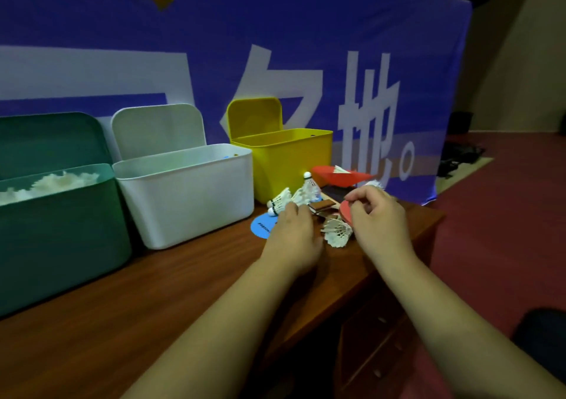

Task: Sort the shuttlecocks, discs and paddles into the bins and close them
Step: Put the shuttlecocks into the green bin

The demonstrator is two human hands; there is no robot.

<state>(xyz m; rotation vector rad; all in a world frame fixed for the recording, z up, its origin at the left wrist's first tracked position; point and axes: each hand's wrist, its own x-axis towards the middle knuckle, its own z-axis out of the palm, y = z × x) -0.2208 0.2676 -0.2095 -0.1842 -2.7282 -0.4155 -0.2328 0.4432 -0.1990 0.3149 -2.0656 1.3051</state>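
A: What is listed on the desk (pixel 153 291), from the left edge?

B: Green bin (pixel 61 230), lid raised, filled with white feathers. White bin (pixel 190 202), then yellow bin (pixel 291 165), lids raised.

A: And at the right end?

B: Blue disc (pixel 260 227) and shuttlecocks (pixel 281 199) are reached by the left hand (pixel 294 236); its grasp cannot be told. A red flat piece (pixel 345 211) is pinched by the right hand (pixel 376 214).

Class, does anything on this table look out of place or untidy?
Yes: shuttlecocks, paddles and a blue disc lie jumbled in a heap beside the yellow bin, near the table's right end.
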